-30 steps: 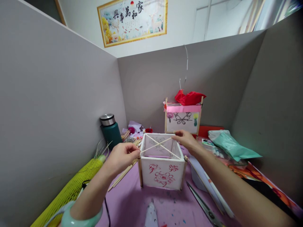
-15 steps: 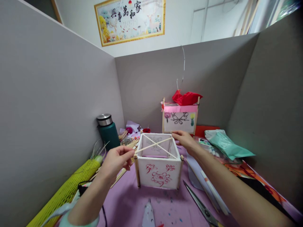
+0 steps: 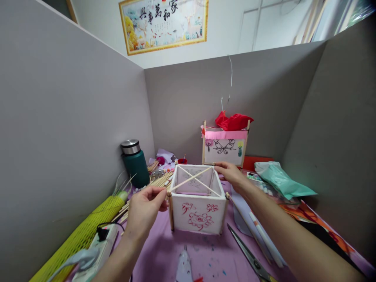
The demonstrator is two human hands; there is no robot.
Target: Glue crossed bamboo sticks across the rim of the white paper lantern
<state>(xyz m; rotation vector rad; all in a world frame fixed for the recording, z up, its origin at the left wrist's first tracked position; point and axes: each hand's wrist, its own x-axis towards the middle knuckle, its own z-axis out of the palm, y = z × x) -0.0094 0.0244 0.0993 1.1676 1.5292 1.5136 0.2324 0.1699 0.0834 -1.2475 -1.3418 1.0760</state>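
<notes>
A box-shaped paper lantern [image 3: 197, 215] with wooden corner posts stands upright on the purple tabletop. Red flowers are drawn on its front panel, and two thin wooden sticks [image 3: 192, 179] cross over its open top. My left hand [image 3: 148, 205] is closed at the front left corner, thumb and fingers pinching by the post top and the stick's end. At the far right corner, my right hand [image 3: 230, 173] pinches the post top near the same stick's other end. The right fingertips are partly hidden behind the lantern.
Behind stands a second lantern [image 3: 225, 152] with red cloth [image 3: 235, 122] on top. A teal bottle [image 3: 135, 164], yellow netting [image 3: 85, 231] and a power strip [image 3: 100, 250] line the left. Scissors [image 3: 249, 256], a glue gun's tip [image 3: 184, 264], white rolls [image 3: 267, 241] and a green packet [image 3: 283, 180] lie nearby.
My left hand has shifted slightly downward at the front left corner, and its forearm has moved, showing more of the power strip. My right hand stays at the far corner. The view has shifted a little.
</notes>
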